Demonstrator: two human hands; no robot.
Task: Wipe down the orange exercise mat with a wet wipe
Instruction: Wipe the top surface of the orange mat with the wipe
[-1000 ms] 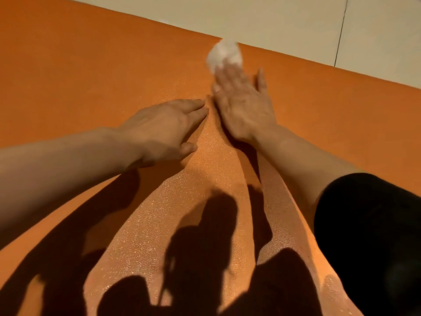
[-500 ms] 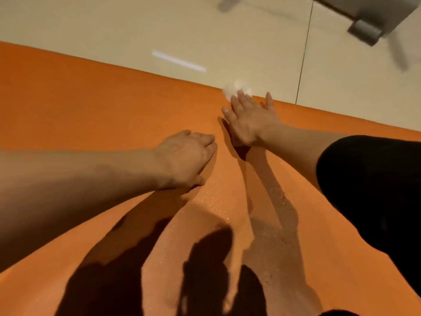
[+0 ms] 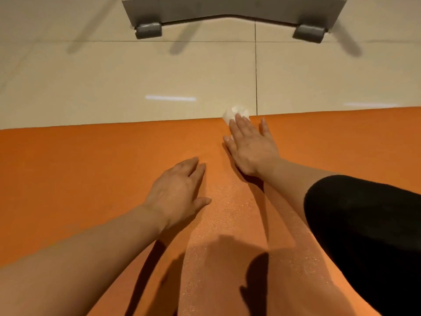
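The orange exercise mat [image 3: 79, 169] fills the lower half of the view, its far edge running across the middle. A damp, shiny streak runs down its centre. My right hand [image 3: 250, 147] lies flat with straight fingers, pressing a crumpled white wet wipe [image 3: 234, 112] onto the mat's far edge; part of the wipe pokes out past my fingertips over the floor. My left hand [image 3: 180, 192] rests palm down on the mat, nearer to me and left of the right hand, holding nothing.
Beige floor tiles [image 3: 136, 76] lie beyond the mat. A grey metal base with two feet [image 3: 227, 12] stands at the top of the view. A black sleeve [image 3: 364, 236] covers my right upper arm.
My right hand has pushed the wipe forward to the mat's far edge. The view has tilted up, showing more floor and the grey base. My left hand stays flat on the mat.
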